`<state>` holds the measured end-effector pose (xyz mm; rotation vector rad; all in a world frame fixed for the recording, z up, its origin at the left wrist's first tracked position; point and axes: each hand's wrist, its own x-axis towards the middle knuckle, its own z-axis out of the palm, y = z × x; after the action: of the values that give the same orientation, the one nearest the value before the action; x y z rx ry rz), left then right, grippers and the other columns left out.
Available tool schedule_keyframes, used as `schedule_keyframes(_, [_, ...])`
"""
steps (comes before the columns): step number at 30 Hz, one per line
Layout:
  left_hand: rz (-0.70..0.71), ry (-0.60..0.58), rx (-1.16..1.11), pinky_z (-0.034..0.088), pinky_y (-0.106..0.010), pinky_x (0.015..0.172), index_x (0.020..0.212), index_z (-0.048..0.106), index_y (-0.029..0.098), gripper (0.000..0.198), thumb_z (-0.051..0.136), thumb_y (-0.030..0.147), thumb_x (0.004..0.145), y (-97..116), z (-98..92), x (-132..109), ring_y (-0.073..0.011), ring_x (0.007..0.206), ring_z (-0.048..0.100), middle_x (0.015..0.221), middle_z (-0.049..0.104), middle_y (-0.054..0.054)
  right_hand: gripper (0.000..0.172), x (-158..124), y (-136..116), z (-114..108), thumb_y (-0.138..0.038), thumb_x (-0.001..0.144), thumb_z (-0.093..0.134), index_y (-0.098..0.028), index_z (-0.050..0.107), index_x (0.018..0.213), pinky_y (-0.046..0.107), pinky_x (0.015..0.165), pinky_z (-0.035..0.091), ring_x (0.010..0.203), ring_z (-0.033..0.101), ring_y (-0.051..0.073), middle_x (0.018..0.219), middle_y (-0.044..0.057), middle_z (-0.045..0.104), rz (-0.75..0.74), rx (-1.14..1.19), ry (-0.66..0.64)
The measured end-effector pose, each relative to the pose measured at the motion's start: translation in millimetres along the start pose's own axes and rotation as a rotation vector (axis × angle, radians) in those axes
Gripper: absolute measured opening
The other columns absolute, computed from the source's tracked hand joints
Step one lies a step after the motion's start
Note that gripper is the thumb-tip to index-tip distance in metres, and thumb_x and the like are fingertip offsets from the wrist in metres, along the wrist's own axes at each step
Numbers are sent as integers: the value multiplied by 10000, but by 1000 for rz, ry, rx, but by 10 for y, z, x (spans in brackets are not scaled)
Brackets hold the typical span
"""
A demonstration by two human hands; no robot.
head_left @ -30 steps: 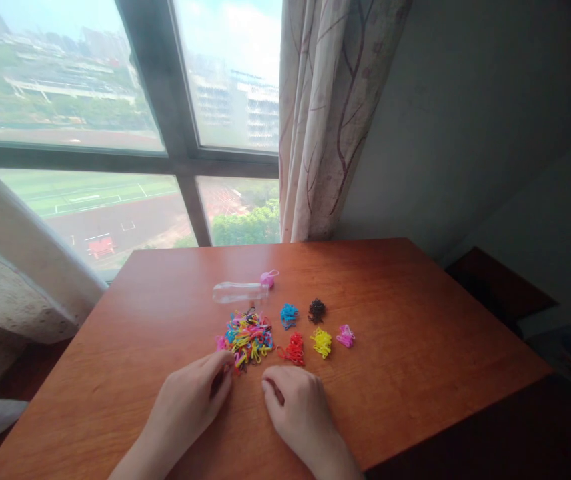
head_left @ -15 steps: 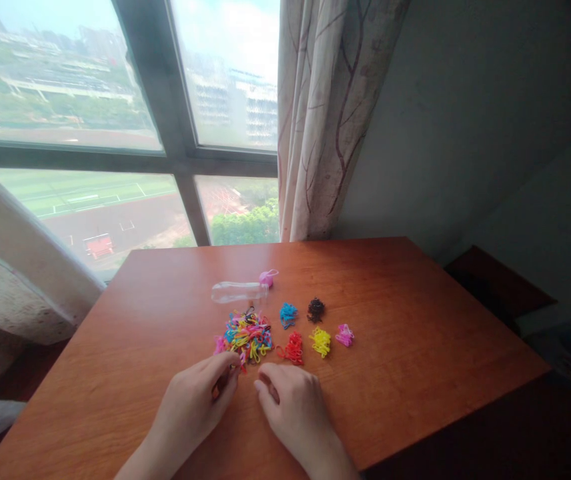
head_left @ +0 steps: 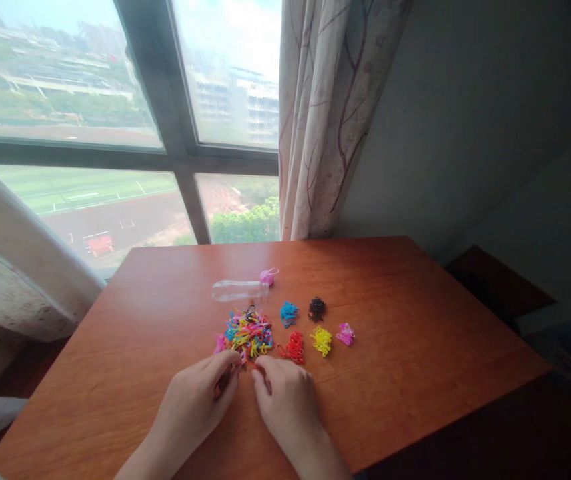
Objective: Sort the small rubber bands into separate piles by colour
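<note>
**Beside a bright window (head_left: 185, 160), small loops lay grouped by colour**

At the near edge of a mixed pile (head_left: 249, 332) of small coloured loops, two bare hands worked low over a wooden table (head_left: 110, 340). The left hand (head_left: 198, 397) had its thumb and forefinger drawn close together at the pile's edge; whether anything was pinched there could not be told. The right hand (head_left: 288, 397) curled toward it, fingers bent, its grip likewise hidden. A sliver of red showed between the two sets of fingertips, but which hand held it, if either, was unclear. The fingers were probably bent so closely because the loops were so small.

Right of the pile, single-colour clusters lay apart, seemingly spaced so that the shades would not mingle: blue (head_left: 289, 313) and black (head_left: 317, 308) farther off, with red (head_left: 293, 347), yellow (head_left: 322, 340) and pink (head_left: 345, 334) nearer. Beyond the pile, a clear container (head_left: 239, 291) lay on its side with a pink cap (head_left: 267, 277) by its neck, perhaps set there to leave the nearer tabletop to the loops.
</note>
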<state>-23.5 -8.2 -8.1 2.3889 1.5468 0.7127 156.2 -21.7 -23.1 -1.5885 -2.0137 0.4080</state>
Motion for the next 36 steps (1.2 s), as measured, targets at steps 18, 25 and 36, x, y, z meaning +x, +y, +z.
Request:
schedule_keyframes(18, [154, -74, -11, 471, -206, 586, 917, 586, 241, 184, 411, 194, 950, 47, 9, 5, -141, 648, 688, 781, 722, 12, 174, -77, 58, -75, -215, 936, 502, -241, 669, 975, 238, 628, 401, 655, 630, 166, 740, -2, 680, -58, 164, 145])
schedule_keyframes(25, [133, -114, 10, 454, -216, 589, 902, 571, 239, 181, 406, 207, 971, 28, 20, 0, -141, 654, 684, 785, 719, 18, 261, -143, 694, -449, -359, 975, 501, -201, 709, 989, 221, 549, 414, 511, 556, 135, 599, -12, 597, 100, 119, 321])
schedule_keyframes(36, [118, -150, 14, 460, -221, 593, 908, 581, 241, 170, 421, 206, 955, 12, 18, -2, -154, 662, 681, 784, 716, 11, 417, -103, 1417, -733, -530, 944, 497, -180, 718, 997, 229, 560, 400, 520, 547, 136, 597, -10, 573, 261, -17, 366])
